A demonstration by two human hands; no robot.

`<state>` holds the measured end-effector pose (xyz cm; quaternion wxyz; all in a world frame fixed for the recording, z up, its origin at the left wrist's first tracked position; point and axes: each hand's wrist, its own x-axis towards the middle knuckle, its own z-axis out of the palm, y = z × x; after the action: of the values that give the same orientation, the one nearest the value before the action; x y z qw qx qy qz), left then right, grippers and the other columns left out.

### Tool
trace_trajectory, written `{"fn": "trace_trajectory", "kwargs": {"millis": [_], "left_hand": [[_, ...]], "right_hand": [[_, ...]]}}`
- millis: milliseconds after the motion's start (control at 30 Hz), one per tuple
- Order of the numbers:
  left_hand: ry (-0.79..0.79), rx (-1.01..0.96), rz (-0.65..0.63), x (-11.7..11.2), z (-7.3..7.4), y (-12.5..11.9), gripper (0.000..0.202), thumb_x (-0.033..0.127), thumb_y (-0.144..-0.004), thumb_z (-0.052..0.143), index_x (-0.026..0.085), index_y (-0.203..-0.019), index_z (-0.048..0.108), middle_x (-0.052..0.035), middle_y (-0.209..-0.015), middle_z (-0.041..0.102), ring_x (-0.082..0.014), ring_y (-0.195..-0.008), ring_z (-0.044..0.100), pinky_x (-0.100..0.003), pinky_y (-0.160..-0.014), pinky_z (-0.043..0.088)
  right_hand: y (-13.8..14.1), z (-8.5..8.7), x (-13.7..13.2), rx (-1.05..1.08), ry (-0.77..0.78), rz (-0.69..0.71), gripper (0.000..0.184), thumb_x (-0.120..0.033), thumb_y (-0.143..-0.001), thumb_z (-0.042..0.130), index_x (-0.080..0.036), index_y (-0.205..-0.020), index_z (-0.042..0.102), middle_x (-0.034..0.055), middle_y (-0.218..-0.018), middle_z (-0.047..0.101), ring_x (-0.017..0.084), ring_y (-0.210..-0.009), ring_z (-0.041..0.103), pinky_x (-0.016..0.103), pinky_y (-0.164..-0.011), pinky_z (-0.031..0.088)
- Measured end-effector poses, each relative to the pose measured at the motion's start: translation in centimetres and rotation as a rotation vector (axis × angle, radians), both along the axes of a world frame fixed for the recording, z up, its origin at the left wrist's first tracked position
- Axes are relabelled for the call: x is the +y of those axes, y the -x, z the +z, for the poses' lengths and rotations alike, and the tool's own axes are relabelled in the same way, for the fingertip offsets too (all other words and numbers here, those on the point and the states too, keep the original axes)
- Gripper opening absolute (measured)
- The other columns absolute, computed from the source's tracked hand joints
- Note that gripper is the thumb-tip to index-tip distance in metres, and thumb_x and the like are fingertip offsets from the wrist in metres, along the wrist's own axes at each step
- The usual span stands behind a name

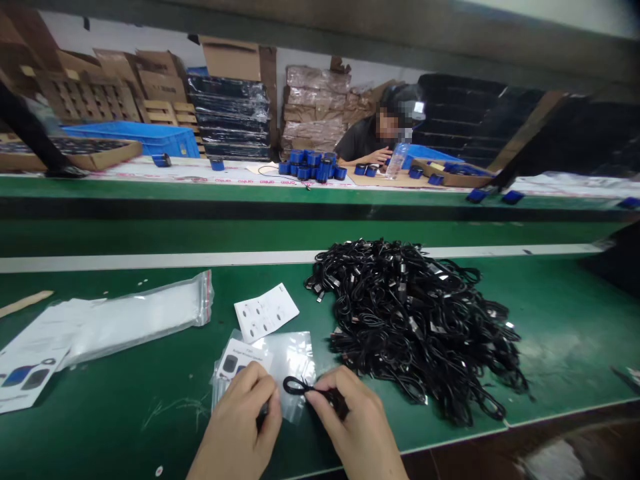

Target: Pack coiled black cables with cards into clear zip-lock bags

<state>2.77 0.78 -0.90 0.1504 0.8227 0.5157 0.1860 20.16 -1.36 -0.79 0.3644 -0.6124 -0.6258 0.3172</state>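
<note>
1. On the green table [125, 400], just to the near left of the big heap of black cables [415, 327], both hands work over a small clear bag [290, 363].
2. The left hand [240, 427] rests on the bag's left part, fingers together and curled, pinching the plastic edge.
3. The right hand [357, 427] sits just near of the heap's closest edge, thumb and forefinger clamped on a coiled black cable [300, 387]; the cable's loop sticks out to the left, over the bag.
4. A printed card [235, 363] with a picture of dark devices lies inside the bag, beside the left hand's fingertips.
5. A white leaflet [266, 312] lies left of the heap, just beyond the bag.
6. Farther left of the heap lies a long stack of zip bags [145, 317], and beyond that a stack of printed sheets [30, 360].
7. Well beyond the heap, across the green belt, another person [373, 137] sits at a bench behind a cluster of small blue cylinders [313, 167].
</note>
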Motion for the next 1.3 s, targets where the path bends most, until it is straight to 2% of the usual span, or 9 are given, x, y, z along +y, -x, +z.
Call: {"fn": "trace_trajectory", "kwargs": {"millis": [300,467,567,767,967,1067,1200,1233,1300], "left_hand": [[-0.142,0.007,-0.034,-0.3,-0.8,0.4,0.018,0.014,-0.087,0.042,0.020,-0.075,0.054,-0.0092,-0.101,0.055,-0.0221,-0.088,0.059,-0.034,-0.072,0.052],[-0.086,0.021,-0.025,-0.3,-0.6,0.6,0.020,0.017,-0.089,0.041,0.020,-0.074,0.055,-0.0117,-0.104,0.058,-0.0244,-0.094,0.060,-0.037,-0.075,0.054],[-0.050,0.000,-0.020,-0.4,-0.5,0.5,0.021,0.017,-0.089,0.038,0.020,-0.077,0.056,-0.0117,-0.104,0.059,-0.0237,-0.094,0.061,-0.035,-0.075,0.054],[0.018,-0.061,0.036,-0.5,-0.2,0.4,0.026,0.021,-0.092,0.035,0.021,-0.071,0.051,-0.0090,-0.103,0.058,-0.0203,-0.091,0.063,-0.031,-0.073,0.054],[-0.105,-0.110,0.039,-1.1,-0.9,0.2,0.017,0.018,-0.088,0.042,0.022,-0.078,0.055,-0.0096,-0.106,0.056,-0.0219,-0.094,0.061,-0.032,-0.075,0.054],[-0.197,-0.133,0.055,-1.7,-1.3,-0.2,0.016,0.014,-0.085,0.043,0.022,-0.075,0.053,-0.0103,-0.112,0.052,-0.0232,-0.096,0.057,-0.035,-0.077,0.052],[-0.242,-0.149,0.075,-2.2,-1.3,-0.5,0.016,0.012,-0.085,0.042,0.022,-0.075,0.049,-0.0109,-0.117,0.049,-0.0248,-0.100,0.052,-0.038,-0.078,0.048],[-0.241,-0.148,0.078,-2.3,-1.3,-0.5,0.016,0.012,-0.086,0.041,0.022,-0.076,0.049,-0.0111,-0.118,0.049,-0.0252,-0.101,0.051,-0.038,-0.078,0.048],[-0.241,-0.153,0.083,-2.5,-1.2,-0.4,0.016,0.012,-0.086,0.041,0.023,-0.077,0.049,-0.0111,-0.123,0.047,-0.0261,-0.104,0.050,-0.039,-0.080,0.046]], "right_hand": [[0.6,0.3,0.4,0.015,0.032,-0.016,0.009,-0.016,-0.076,0.059,-0.019,-0.068,0.060,-0.0013,-0.063,0.058,0.014,-0.057,0.054,0.023,-0.054,0.039],[0.2,0.9,1.1,0.537,0.379,-0.004,0.026,-0.039,-0.074,0.066,-0.020,-0.065,0.049,-0.0076,-0.048,0.046,0.008,-0.040,0.042,0.019,-0.040,0.034],[-0.2,0.9,1.4,0.712,0.469,0.028,0.037,-0.049,-0.068,0.070,-0.019,-0.065,0.048,-0.0090,-0.047,0.045,0.005,-0.037,0.037,0.017,-0.038,0.033],[0.4,-0.4,0.8,0.332,0.232,-0.004,0.013,-0.025,-0.077,0.060,-0.020,-0.068,0.052,-0.0058,-0.054,0.046,0.012,-0.048,0.047,0.021,-0.045,0.038],[1.0,0.6,0.3,0.007,-0.072,0.086,0.012,-0.011,-0.075,0.053,-0.020,-0.067,0.054,0.0006,-0.068,0.058,0.016,-0.063,0.056,0.025,-0.060,0.042],[1.5,0.8,0.5,0.100,-0.035,0.033,0.009,-0.014,-0.075,0.054,-0.019,-0.067,0.056,0.0012,-0.067,0.058,0.016,-0.063,0.056,0.026,-0.059,0.042],[1.9,0.3,0.8,0.518,0.316,0.012,0.017,-0.028,-0.071,0.065,-0.019,-0.065,0.052,-0.0052,-0.052,0.050,0.011,-0.044,0.049,0.021,-0.043,0.041],[1.9,0.2,0.8,0.545,0.320,0.017,0.018,-0.029,-0.071,0.066,-0.019,-0.065,0.053,-0.0049,-0.052,0.052,0.011,-0.044,0.050,0.021,-0.042,0.042],[2.0,0.0,0.6,0.405,0.093,0.035,0.013,-0.025,-0.076,0.065,-0.018,-0.068,0.057,0.0000,-0.060,0.060,0.014,-0.053,0.057,0.024,-0.049,0.048]]}}
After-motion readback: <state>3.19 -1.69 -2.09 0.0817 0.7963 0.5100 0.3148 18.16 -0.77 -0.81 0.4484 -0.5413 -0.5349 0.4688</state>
